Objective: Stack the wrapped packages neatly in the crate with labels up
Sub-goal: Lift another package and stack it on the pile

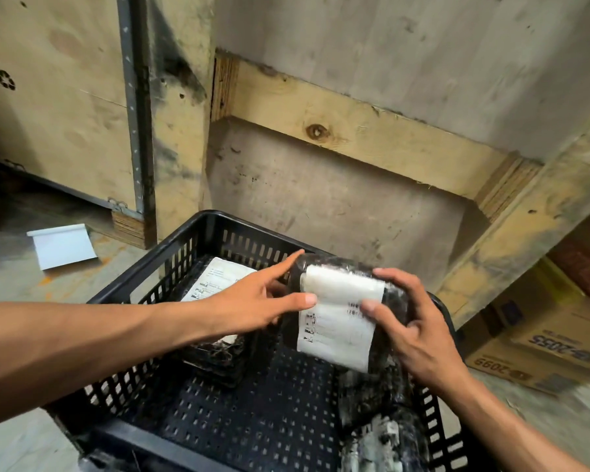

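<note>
The right hand (419, 330) grips a black wrapped package (344, 311) from its right side, thumb pressed on the white label (338, 321), which faces up. The left hand (256, 301) is open, fingers spread, its thumb touching the label's left edge and its fingers against the package's left side. The package is held above the right half of the black plastic crate (191, 240). A stack of packages (218, 321) sits against the crate's far left wall, top label up. Another wrapped package (382, 434) lies in the crate's near right corner. Past the crate stand wooden crates (355, 131); a cardboard box (539, 349) sits on the floor to the right, a white sheet (63, 247) to the left.
</note>
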Demonstrator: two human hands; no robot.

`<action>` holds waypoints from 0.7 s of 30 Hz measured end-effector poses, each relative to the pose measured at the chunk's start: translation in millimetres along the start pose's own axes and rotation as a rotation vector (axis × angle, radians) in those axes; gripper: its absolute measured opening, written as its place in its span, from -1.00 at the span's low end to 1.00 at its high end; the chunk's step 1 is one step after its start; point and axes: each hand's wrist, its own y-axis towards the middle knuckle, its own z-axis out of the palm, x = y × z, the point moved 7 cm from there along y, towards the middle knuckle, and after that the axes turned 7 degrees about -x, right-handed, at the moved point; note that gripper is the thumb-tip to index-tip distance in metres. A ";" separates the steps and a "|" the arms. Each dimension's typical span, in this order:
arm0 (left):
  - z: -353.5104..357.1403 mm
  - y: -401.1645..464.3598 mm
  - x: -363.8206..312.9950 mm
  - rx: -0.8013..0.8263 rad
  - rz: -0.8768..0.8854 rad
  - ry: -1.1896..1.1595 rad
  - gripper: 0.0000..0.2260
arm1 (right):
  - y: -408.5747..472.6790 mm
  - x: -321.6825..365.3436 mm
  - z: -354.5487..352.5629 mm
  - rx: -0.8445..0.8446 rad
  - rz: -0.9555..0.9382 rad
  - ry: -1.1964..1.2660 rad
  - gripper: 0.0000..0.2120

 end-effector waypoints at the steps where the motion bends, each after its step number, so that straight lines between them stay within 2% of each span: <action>1: 0.6 -0.6 -1.8 0.007 0.020 0.051 -0.19 | 1.5 -2.0 -1.0 -0.034 0.071 0.057 -0.58; 5: 9.0 -4.0 -14.0 0.018 0.098 -0.045 -0.13 | 5.0 -3.2 1.8 -0.156 0.206 0.262 -0.63; 9: 17.1 -3.7 -14.9 0.008 0.135 -0.223 -0.15 | 5.3 -13.0 6.4 -0.213 0.283 0.267 -0.55; 13: 17.4 -1.7 -1.0 -0.096 0.074 -0.400 -0.25 | -20.2 -24.0 31.0 -0.034 0.342 0.211 -0.21; 15: 17.1 -2.5 7.7 -0.115 0.027 -0.426 -0.27 | -35.3 -29.6 46.2 0.058 0.374 0.192 -0.19; 18: 14.2 -6.4 19.2 -0.122 -0.028 -0.402 -0.24 | -46.2 -31.1 58.8 0.094 0.458 0.225 -0.24; 21: 16.1 -12.1 26.2 -0.016 -0.086 -0.228 -0.07 | -49.9 -32.5 61.7 0.091 0.539 0.286 -0.30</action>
